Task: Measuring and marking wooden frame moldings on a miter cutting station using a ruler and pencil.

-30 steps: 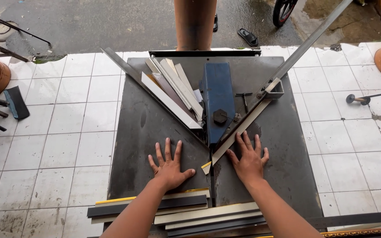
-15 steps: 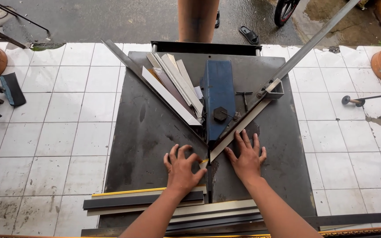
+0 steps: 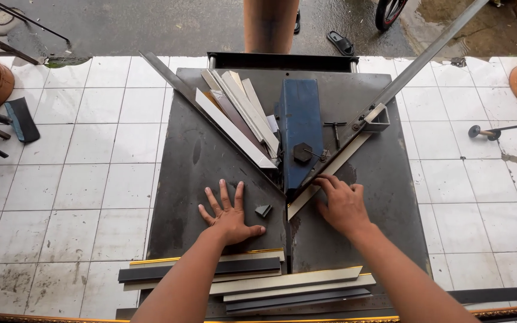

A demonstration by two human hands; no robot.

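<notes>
Mouldings (image 3: 240,278): stacked at the desk's (image 3: 384,197) near edge.
Left hand (image 3: 230,215): flat, fingers spread, holding nothing, left of the blade (image 3: 299,128).
Offcut (image 3: 263,210): beside its thumb.
Right hand (image 3: 343,204): fingers curled, pressing the strip (image 3: 330,167), right of the blade.

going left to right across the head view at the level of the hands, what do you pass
white floor tiles → left edge of the dark metal table → left hand flat on the table → small dark offcut → pale strip of moulding → right hand on that strip → bare table → floor tiles again
</notes>
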